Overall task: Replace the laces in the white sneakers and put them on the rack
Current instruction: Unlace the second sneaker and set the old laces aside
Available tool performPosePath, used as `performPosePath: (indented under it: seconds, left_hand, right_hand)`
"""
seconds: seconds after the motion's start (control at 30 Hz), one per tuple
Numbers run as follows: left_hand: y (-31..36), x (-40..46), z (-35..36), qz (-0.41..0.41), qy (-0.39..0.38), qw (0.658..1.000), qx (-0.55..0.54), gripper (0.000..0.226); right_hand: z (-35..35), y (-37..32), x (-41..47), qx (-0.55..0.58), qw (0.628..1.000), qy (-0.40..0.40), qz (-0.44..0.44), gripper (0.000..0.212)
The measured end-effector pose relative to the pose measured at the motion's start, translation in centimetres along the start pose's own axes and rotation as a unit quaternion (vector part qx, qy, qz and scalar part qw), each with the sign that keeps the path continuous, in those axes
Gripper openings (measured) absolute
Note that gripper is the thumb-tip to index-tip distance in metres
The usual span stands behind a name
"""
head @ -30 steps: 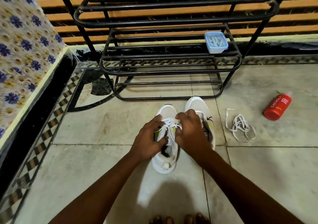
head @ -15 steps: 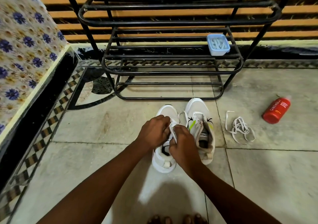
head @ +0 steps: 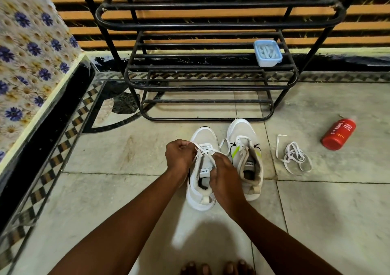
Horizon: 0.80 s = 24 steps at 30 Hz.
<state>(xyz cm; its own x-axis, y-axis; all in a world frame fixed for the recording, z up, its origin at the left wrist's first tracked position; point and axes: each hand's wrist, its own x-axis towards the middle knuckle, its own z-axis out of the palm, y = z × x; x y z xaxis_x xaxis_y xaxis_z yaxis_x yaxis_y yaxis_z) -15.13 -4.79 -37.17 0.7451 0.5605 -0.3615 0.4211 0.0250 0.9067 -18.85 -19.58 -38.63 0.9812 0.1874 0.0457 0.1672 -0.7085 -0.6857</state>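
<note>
Tile floor point(head: 105, 190) | L hand point(head: 179, 155) + R hand point(head: 224, 172) fisted, pinching lace point(head: 205, 148)

Two bare forearms reach in from the lower edge of the head view, with no sleeve, cuff, watch or band showing anywhere along them. The left hand point(head: 180, 155) and the right hand point(head: 225, 174) are likewise uncovered, without gloves or rings on the parts that show. At the bottom of the view the tips of bare toes point(head: 217, 268) appear in two groups, unshod and without socks. Nothing more of the person's clothing comes into view.
</note>
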Motion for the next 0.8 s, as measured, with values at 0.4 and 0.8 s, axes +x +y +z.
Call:
performPosePath:
  seconds: [0.4,0.8]
  left_hand:
    - [2.0,1.3,-0.9,0.261,-0.215,0.892,0.3,0.019]
    - [3.2,0.5,-0.8,-0.065,-0.132,0.988,-0.037,0.024]
  right_hand:
    - [0.7,-0.5,0.5,-0.016,1.0,-0.015,0.02,0.061]
    - [1.6,-0.2,0.9,-0.042,0.999,-0.007,0.025,0.063]
